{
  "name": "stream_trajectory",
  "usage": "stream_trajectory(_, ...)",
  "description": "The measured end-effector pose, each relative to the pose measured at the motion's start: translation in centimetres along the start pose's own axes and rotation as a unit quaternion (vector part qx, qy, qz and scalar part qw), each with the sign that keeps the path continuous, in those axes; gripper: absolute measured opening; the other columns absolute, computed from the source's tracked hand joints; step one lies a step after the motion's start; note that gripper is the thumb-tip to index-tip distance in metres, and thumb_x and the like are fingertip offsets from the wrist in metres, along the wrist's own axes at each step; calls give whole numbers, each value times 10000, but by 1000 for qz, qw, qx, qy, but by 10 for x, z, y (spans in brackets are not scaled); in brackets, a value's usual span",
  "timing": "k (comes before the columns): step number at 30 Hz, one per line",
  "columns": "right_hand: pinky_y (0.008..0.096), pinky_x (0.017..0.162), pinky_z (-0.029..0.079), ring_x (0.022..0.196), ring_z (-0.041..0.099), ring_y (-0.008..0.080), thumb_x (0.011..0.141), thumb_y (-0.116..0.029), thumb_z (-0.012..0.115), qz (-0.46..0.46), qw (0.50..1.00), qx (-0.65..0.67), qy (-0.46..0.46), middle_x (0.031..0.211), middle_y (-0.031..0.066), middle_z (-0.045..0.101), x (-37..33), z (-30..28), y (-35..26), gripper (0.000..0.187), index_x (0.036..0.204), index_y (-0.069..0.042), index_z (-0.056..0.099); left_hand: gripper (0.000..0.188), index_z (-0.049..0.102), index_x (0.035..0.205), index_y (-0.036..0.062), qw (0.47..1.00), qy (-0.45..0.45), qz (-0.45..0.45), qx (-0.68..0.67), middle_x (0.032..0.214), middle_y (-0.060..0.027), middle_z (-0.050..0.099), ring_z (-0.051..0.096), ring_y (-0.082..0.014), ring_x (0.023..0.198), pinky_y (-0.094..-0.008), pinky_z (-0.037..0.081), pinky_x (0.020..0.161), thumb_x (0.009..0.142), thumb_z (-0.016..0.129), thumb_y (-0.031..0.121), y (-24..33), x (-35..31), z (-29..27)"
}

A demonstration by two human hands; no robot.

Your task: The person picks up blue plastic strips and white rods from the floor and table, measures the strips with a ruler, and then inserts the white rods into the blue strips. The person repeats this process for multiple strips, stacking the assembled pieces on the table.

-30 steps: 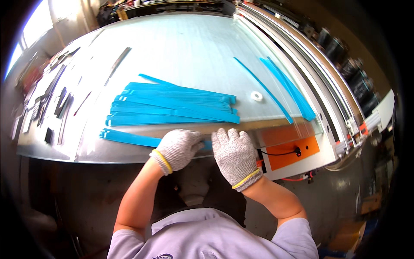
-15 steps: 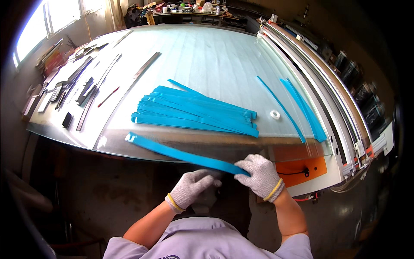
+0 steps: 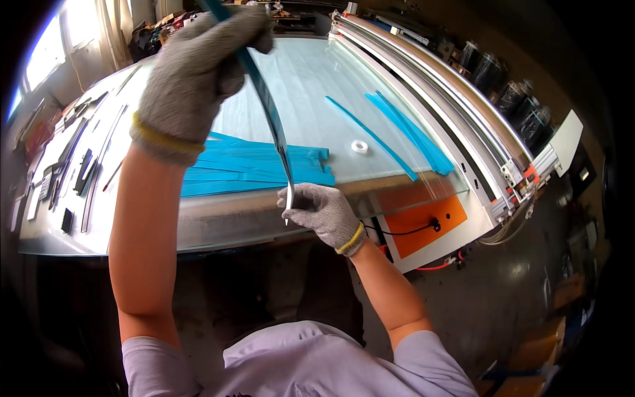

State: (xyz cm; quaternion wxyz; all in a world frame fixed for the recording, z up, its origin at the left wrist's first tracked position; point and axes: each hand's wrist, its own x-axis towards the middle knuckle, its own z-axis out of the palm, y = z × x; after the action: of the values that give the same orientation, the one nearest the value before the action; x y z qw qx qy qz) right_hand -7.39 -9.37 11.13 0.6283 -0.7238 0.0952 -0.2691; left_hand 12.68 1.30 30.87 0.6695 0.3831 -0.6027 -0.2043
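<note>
A long, thin blue strip is held up between my gloved hands, turned nearly edge-on and slanting down toward me. My left hand, raised high at the upper left, is closed around its upper part. Lower down, my right hand pinches the strip's bottom end near the table's front edge. Behind the hands, a fanned pile of blue strips lies on the glass-topped table, partly covered by my left arm. Right of the pile are a small white ring-shaped roll, a single blue strip and several overlapping strips.
Rulers, a calculator and a black block lie along the table's left side. A metal rail runs down the right edge, ending near an orange panel with a black cable. Dark wrapped rolls stand beyond the rail.
My left hand has risen from the table's front edge to the upper left and now grips the strip. The strip has swung from lying across the edge to steeply upright. The view has shifted right.
</note>
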Motion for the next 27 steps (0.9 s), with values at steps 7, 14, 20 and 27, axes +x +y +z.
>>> stream_trajectory(7,325,906,623,991,738,189,895,46,751,-2,997,-60,56,1095,107,748,-12,-12,12,257,1150,29,726,346,700,1164,-2,997,59,-29,33,891,-41,719,460,-8,539,-160,335,451,996,709,301,-29,1,27)
stream_trajectory(14,315,883,618,971,732,164,878,-1,790,-25,992,-92,77,1059,102,757,-14,-18,19,265,1137,22,742,311,669,1169,-23,995,94,17,39,864,-2,648,406,-8,564,-154,319,489,1058,629,265,-31,-19,4)
stream_trajectory(20,374,843,584,912,725,256,834,-98,833,-52,957,-259,116,1002,132,735,-32,-40,3,290,1080,28,748,351,633,1370,30,977,190,-51,-80,986,-7,639,422,-21,635,-165,316,513,1072,589,211,-54,-87,-98)
stream_trajectory(27,375,861,523,962,633,250,872,-207,694,-77,659,-747,44,975,85,628,-42,-42,2,195,1011,-74,666,421,643,1406,100,868,342,-144,329,1284,-102,687,642,-160,1013,-330,524,941,990,637,39,-118,-179,-173)
